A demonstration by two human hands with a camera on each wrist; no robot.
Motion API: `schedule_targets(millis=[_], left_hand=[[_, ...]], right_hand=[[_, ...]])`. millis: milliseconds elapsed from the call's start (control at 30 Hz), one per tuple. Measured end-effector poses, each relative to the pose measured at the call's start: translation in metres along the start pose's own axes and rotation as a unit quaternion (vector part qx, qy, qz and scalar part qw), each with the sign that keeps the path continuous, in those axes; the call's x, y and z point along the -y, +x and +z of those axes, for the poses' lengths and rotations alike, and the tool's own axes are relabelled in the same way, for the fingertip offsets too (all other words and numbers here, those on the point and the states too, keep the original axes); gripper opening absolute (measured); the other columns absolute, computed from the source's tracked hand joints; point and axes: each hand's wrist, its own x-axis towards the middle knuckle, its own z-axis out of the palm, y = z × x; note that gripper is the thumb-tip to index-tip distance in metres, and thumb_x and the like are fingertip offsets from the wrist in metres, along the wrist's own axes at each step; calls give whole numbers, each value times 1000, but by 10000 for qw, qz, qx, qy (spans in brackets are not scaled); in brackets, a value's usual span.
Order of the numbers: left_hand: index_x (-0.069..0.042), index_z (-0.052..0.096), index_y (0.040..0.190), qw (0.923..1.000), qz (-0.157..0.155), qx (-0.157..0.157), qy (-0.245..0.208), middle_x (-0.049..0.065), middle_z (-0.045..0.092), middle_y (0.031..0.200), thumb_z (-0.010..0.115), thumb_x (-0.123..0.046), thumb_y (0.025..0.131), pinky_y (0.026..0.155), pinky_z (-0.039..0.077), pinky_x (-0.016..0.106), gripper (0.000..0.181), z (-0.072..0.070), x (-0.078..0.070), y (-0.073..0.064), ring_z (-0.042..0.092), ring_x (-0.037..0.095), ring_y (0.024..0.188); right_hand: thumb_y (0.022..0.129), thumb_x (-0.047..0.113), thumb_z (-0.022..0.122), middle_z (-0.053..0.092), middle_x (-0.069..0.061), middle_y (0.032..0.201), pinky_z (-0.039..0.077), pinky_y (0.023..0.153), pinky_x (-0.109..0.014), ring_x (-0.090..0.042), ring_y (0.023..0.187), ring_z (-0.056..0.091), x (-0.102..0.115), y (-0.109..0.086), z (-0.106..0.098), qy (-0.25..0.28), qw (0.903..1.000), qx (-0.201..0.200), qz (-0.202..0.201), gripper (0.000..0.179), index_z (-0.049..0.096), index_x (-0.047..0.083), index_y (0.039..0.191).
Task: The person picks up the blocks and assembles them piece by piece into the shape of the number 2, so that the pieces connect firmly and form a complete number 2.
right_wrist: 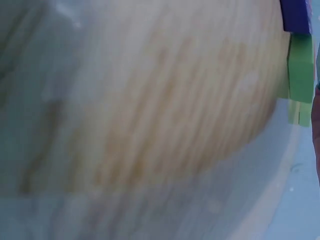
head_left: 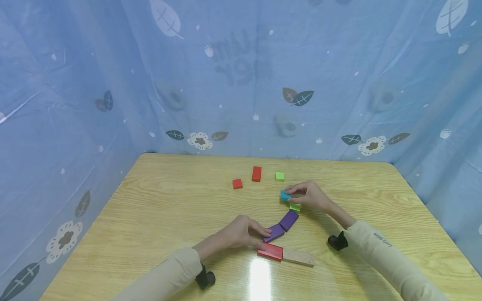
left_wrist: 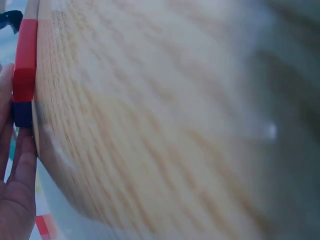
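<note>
- Between the thumb and fingers of my right hand (head_left: 310,195) I pinch the blue block (head_left: 285,195), just beyond the near green block (head_left: 295,207); whether the blue one touches the table (head_left: 180,200), I cannot tell.
- Thumb and fingers of my left hand (head_left: 241,232) are spread apart: fingertips touch the near purple block (head_left: 273,233), and my thumb rests at the left end of the near red block (head_left: 271,251).
- From that purple block, the far purple block (head_left: 289,220) carries on at a slight bend, away from me and rightward, up to the near green one.
- Closer to my body, the near red one lies flat, its right end meeting the wood block (head_left: 298,257).
- Farther out, past both hands, stand three loose blocks: the small red block (head_left: 237,184) on the left, the long red block (head_left: 257,174) in the middle, the far green block (head_left: 280,177) on the right, well apart from my left hand.
- Pale sleeves (head_left: 388,257) cover my forearms.
- Behind the table hangs a blue curtain (head_left: 241,113) with leaves and flowers.
</note>
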Motion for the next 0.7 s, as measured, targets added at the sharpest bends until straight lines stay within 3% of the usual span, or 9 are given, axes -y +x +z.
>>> schedule_targets(millis=[167,433,700], left_hand=[[-15,76,103,10000,6,-34,-41,-11,69,109,84,-21,73,98,41,21,31,0,1,0,59,0,105],[-15,75,103,9999,122,-51,-21,-11,69,109,84,-21,73,98,42,20,32,2,2,1,59,0,105],[-14,75,103,9999,130,-42,-60,-9,69,110,84,-20,73,98,41,20,32,1,2,0,59,0,105]], right_hand=[[81,1,75,64,-25,115,51,86,-24,-40,113,58,-1,3,5,-82,10000,48,-9,18,72,-6,97],[82,1,74,65,-24,113,54,84,-35,-38,105,62,-2,3,5,-528,9984,-203,34,19,72,-6,99],[83,2,72,65,-24,113,55,83,-33,-38,105,62,-2,3,-1,-903,9956,-178,169,18,72,-5,100]])
